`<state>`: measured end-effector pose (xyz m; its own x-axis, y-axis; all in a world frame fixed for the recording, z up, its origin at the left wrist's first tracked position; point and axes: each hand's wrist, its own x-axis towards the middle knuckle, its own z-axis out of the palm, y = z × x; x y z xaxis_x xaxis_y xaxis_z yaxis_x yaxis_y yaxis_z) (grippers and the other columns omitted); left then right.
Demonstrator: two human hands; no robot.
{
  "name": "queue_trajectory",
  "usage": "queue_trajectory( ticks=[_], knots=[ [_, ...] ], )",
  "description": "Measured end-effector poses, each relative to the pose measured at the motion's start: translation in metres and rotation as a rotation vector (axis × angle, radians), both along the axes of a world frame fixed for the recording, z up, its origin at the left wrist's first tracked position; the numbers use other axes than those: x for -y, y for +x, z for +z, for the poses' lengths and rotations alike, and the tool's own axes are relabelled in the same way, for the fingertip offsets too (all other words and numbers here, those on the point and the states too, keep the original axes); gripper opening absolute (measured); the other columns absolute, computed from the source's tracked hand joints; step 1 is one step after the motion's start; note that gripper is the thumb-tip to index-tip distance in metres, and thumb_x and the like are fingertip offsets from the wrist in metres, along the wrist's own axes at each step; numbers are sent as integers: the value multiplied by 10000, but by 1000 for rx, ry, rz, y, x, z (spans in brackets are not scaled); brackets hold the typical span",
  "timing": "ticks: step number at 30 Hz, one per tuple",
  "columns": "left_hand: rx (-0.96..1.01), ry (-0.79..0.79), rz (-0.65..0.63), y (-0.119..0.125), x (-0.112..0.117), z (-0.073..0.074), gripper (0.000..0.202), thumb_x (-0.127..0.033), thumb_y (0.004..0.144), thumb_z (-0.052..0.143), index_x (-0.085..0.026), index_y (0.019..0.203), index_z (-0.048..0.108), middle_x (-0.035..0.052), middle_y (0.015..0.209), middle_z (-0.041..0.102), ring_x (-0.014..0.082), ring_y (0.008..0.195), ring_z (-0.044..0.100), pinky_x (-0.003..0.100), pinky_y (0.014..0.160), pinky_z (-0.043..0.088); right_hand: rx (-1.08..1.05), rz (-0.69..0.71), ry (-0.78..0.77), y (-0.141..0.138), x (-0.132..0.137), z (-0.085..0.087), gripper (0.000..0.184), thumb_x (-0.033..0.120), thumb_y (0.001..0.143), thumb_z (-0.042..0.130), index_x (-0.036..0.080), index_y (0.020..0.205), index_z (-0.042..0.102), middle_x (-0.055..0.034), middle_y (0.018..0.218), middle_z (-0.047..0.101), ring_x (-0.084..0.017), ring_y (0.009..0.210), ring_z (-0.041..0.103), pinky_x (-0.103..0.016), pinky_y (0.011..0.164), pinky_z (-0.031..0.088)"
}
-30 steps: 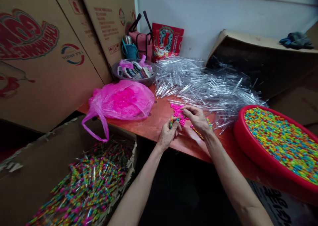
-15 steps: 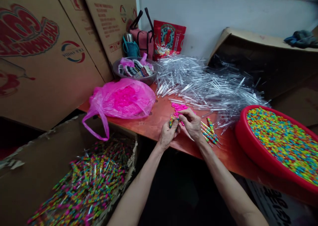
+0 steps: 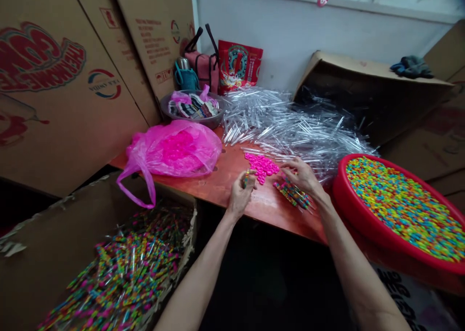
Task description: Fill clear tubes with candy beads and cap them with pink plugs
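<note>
My left hand [image 3: 240,195] is closed around a clear tube filled with coloured beads [image 3: 247,177], held upright at the front of the orange table [image 3: 225,181]. My right hand [image 3: 304,176] lies to the right, fingers partly stretched over a few filled tubes [image 3: 293,194] lying on the table, touching them; I cannot tell if it grips one. A small heap of pink caps [image 3: 262,165] sits between and just beyond my hands. A big pile of empty clear tubes [image 3: 290,122] covers the back of the table.
A red basin of coloured beads [image 3: 399,202] stands at the right. A pink plastic bag [image 3: 174,149] lies at the left, a grey bowl [image 3: 192,109] behind it. A cardboard box of filled tubes [image 3: 119,273] is below left. Large cartons [image 3: 65,88] line the left wall.
My right hand has left the tube in my left hand and moved right, onto the filled tubes on the table. The pink caps now show uncovered.
</note>
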<state>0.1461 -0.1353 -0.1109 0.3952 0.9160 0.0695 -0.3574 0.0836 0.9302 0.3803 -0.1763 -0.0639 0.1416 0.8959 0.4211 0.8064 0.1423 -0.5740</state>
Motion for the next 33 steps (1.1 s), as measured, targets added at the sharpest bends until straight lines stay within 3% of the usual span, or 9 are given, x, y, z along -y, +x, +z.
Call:
queue_trajectory(
  ticks=[3, 6, 10, 15, 18, 21, 26, 33],
  knots=[
    [35, 20, -29, 0, 0, 1, 558, -657, 923, 590, -170, 1178, 686, -4, 745, 582, 64, 505, 375, 176, 426, 306, 117, 71, -3, -17, 0, -12, 136, 262, 958, 610, 205, 950, 734, -68, 928, 632, -205, 819, 574, -329, 743, 449],
    [33, 30, -14, 1, -1, -1, 480, -588, 907, 664, -172, 1143, 699, -7, 751, 571, 69, 558, 424, 171, 478, 339, 127, 220, -69, -49, -4, -31, 116, 216, 979, 580, 215, 963, 695, -63, 963, 644, -190, 802, 564, -310, 729, 442],
    [27, -12, -21, 2, -2, -5, 458, -554, 862, 732, -177, 1119, 688, -19, 731, 576, 72, 570, 466, 174, 503, 369, 50, 216, -76, -59, -11, -44, 128, 176, 957, 564, 208, 897, 673, -49, 894, 644, -180, 765, 548, -297, 710, 435],
    [77, -46, -71, 3, -2, -6, 467, -542, 868, 728, -174, 1143, 645, -11, 757, 616, 63, 533, 463, 166, 451, 334, -265, 164, -84, -45, -21, -31, 151, 325, 927, 637, 192, 867, 679, -18, 804, 655, -165, 723, 564, -290, 679, 461],
    [100, -53, -97, 3, -2, -6, 468, -529, 881, 719, -168, 1164, 626, -20, 734, 608, 55, 492, 419, 170, 423, 304, -558, 162, -78, -51, -29, -18, 256, 429, 879, 712, 191, 973, 730, -27, 872, 712, -160, 743, 613, -293, 701, 500],
    [94, -40, -112, 4, -3, -8, 453, -515, 894, 710, -168, 1173, 621, -33, 713, 591, 46, 460, 372, 179, 411, 271, -720, 209, -77, -63, -37, -5, 301, 453, 831, 774, 193, 982, 758, -38, 901, 742, -162, 779, 648, -301, 748, 526],
    [95, -27, -116, 4, -4, -11, 415, -501, 917, 690, -163, 1149, 620, -39, 697, 561, 42, 474, 345, 186, 433, 236, -773, 340, -117, -71, -38, 9, 245, 433, 876, 757, 195, 930, 737, -38, 884, 744, -160, 807, 662, -298, 782, 531],
    [82, -2, -135, 3, -3, -5, 408, -490, 928, 682, -153, 1153, 627, -40, 690, 542, 48, 502, 360, 199, 459, 230, -718, 324, -71, -66, -23, 7, 215, 410, 914, 733, 215, 1004, 737, -43, 985, 756, -168, 883, 680, -313, 844, 545]
  ],
)
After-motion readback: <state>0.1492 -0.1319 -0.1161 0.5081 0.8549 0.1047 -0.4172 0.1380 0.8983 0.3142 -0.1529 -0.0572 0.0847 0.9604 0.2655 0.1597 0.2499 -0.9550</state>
